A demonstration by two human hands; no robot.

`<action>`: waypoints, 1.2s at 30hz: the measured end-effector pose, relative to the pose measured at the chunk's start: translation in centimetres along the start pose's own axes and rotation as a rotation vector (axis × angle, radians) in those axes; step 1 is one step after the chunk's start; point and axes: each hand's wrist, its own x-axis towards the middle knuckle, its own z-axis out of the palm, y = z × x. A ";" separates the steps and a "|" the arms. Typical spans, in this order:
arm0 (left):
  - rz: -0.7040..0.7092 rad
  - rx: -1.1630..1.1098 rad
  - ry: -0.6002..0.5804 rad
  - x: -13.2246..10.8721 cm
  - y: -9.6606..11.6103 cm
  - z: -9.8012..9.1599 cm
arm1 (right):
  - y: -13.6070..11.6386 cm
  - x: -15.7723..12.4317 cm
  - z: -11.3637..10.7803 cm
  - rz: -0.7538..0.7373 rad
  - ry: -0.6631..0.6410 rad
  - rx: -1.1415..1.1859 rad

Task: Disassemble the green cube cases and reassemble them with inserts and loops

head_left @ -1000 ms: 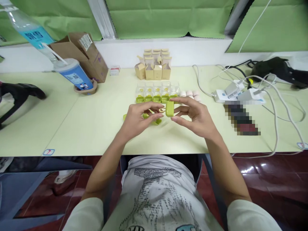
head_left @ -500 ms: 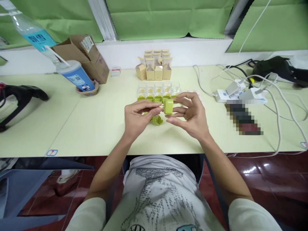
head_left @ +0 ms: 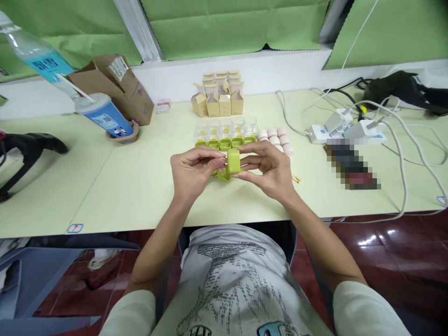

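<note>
In front of my chest I hold up a small yellow-green plastic box with rounded corners. My right hand grips it from the right, fingertips at its top edge and thumb at its bottom. My left hand is closed in a pinch against the box's left side; whatever lies between its fingertips is too small to make out. Partly hidden below, more green pieces lie on the table. Just beyond my hands stands a row of open green boxes, with clear plastic covers behind them.
Small cardboard boxes with raised flaps stand near the wall. Round pale pink and white items sit right of the green row, and a small yellow piece lies by my right wrist. Cup at left; power strip and cables at right.
Both hands and the green box have shifted slightly left in view, and my right fingers now close around the box. The pale round items and yellow piece have come into sight as the view moved.
</note>
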 end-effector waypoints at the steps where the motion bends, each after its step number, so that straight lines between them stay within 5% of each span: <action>1: -0.002 0.010 -0.003 0.1 0.0 -0.2 | 0.1 0.0 0.3 -0.009 0.019 0.001; 6: -0.053 0.016 -0.016 0.2 -0.3 -0.2 | 0.2 -0.3 0.9 -0.028 0.104 -0.025; 16: -0.185 -0.164 -0.111 1.4 -0.9 -0.6 | -0.6 0.2 0.3 0.057 -0.012 0.024; 20: -0.144 -0.160 -0.057 1.6 -0.5 -1.2 | -0.3 0.0 0.7 0.060 0.000 -0.006; 24: -0.134 -0.126 -0.021 1.3 -0.4 -1.1 | 0.5 -0.5 0.9 -0.028 0.063 -0.069; 29: -0.077 -0.246 -0.138 1.5 -0.5 -0.8 | 1.0 -0.7 1.2 -0.130 0.043 -0.202; 36: 0.023 -0.154 -0.173 2.1 -1.3 -1.8 | 0.0 0.4 0.2 0.221 -0.210 0.295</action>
